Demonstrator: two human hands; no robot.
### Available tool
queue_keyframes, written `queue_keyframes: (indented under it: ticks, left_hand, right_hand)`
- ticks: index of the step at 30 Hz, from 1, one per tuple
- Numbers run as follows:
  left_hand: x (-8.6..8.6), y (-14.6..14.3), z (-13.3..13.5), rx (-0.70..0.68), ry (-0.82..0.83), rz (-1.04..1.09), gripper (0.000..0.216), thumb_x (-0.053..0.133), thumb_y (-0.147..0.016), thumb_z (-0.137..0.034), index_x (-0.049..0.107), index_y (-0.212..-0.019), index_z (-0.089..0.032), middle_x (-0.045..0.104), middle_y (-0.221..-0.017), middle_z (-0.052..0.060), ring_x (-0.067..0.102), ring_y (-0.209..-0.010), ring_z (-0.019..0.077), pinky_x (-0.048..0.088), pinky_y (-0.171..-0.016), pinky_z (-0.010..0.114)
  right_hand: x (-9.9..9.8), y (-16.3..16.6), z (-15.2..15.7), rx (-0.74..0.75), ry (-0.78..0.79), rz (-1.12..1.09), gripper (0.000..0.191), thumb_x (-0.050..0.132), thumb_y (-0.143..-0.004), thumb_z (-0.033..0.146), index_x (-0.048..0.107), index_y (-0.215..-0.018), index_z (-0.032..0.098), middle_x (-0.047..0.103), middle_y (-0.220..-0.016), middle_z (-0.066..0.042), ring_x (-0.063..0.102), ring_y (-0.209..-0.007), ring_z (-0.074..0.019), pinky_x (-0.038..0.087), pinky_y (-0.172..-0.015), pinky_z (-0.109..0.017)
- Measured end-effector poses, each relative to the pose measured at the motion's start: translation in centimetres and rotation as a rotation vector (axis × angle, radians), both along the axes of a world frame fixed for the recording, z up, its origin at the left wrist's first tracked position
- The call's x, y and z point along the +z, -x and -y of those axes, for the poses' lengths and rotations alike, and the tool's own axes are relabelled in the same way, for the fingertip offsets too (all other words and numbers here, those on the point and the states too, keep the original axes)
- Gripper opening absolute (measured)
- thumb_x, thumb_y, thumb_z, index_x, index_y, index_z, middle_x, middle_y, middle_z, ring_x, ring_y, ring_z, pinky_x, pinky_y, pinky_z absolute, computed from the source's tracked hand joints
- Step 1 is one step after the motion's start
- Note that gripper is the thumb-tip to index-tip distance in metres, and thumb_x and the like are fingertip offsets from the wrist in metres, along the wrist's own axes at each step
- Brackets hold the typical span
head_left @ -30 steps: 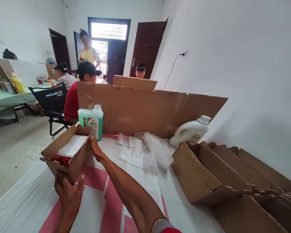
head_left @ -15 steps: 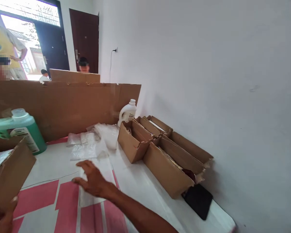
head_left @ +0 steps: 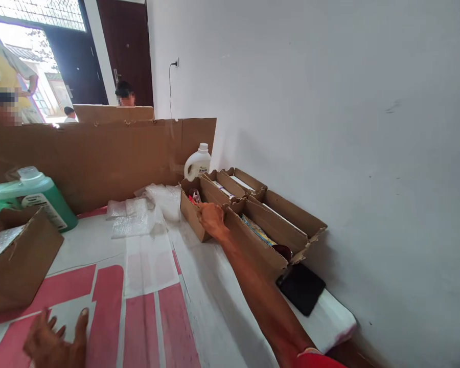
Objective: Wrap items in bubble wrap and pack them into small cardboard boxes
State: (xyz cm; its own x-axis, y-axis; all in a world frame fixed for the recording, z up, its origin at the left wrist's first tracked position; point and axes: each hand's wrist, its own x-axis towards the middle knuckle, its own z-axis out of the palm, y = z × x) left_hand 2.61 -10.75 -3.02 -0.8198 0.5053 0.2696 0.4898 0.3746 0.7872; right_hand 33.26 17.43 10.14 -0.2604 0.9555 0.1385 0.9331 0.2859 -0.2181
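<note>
the right hand [head_left: 211,219] has reached out to the far cardboard box [head_left: 193,210] and grips its rim, while the left hand [head_left: 55,343] has let go of the near box [head_left: 21,260] and rests flat.

Beside you, a green detergent bottle [head_left: 34,197] stands against a cardboard screen [head_left: 99,158]; bubble wrap [head_left: 141,214] lies nearby, a white jug [head_left: 197,162] behind.

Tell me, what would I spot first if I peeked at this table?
Probably the person's right hand, stretched out to the rim of an open brown cardboard box in a row of boxes along the white wall. At far left stands a green plastic jug with a white cap, behind another open cardboard box lined with bubble wrap. The left hand rests flat on the pink-and-white table cover.
</note>
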Motion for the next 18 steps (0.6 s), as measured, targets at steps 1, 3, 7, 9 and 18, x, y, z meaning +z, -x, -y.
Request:
queue_keyframes:
  ticks: [1, 3, 7, 9, 18]
  left_hand:
    - [0.3, -1.0, -0.3, -0.022, 0.021, 0.004, 0.114, 0.064, -0.067, -0.073, 0.034, -0.153, -0.005, 0.043, -0.144, 0.030, 0.058, -0.119, 0.0458, 0.051, -0.098, 0.066]
    - [0.6, -2.2, -1.0, -0.095, 0.058, -0.010, 0.108, 0.059, -0.072, -0.074, 0.036, -0.152, -0.005, 0.039, -0.149, 0.028, 0.054, -0.126, 0.0444, 0.052, -0.100, 0.061]
    - [0.0, -1.7, -3.7, -0.229, 0.077, -0.057, 0.088, 0.052, -0.080, -0.069, 0.044, -0.147, -0.011, 0.049, -0.139, 0.021, 0.057, -0.121, 0.0373, 0.054, -0.099, 0.057]
    - [-0.6, -0.8, -6.3, -0.286, 0.070, -0.073, 0.083, 0.051, -0.082, -0.066, 0.046, -0.145, -0.012, 0.053, -0.131, 0.018, 0.060, -0.115, 0.0343, 0.055, -0.097, 0.056]
    - [-2.3, -0.7, -20.5, -0.526, 0.133, -0.327, 0.068, 0.052, -0.086, -0.047, 0.045, -0.143, -0.011, 0.063, -0.118, 0.018, 0.061, -0.109, 0.0309, 0.052, -0.097, 0.050]
  right_hand:
    - [-0.1, -0.1, 0.7, 0.041, -0.008, -0.009, 0.018, 0.062, -0.099, 0.029, 0.070, -0.102, 0.013, 0.070, -0.097, -0.005, 0.067, -0.089, -0.0201, 0.054, -0.079, -0.033]
    - [-0.2, -0.6, 2.3, 0.146, -0.021, -0.032, 0.015, 0.061, -0.096, 0.019, 0.072, -0.087, 0.014, 0.070, -0.084, -0.006, 0.065, -0.085, -0.0196, 0.047, -0.076, -0.030]
    - [-0.8, -2.5, 6.3, 0.408, -0.036, -0.141, 0.018, 0.066, -0.088, 0.012, 0.071, -0.073, 0.020, 0.069, -0.076, -0.001, 0.059, -0.082, -0.0175, 0.042, -0.075, -0.028]
    - [-1.2, -3.6, 8.2, 0.562, -0.065, -0.294, 0.021, 0.065, -0.087, 0.007, 0.072, -0.074, 0.021, 0.069, -0.074, 0.000, 0.059, -0.082, -0.0186, 0.044, -0.078, -0.031]
    - [-3.7, -8.7, 14.7, 0.315, -0.249, -0.541, 0.088, 0.084, -0.079, 0.042, 0.040, -0.154, 0.031, 0.035, -0.161, -0.011, 0.035, -0.146, -0.0392, 0.040, -0.115, -0.058]
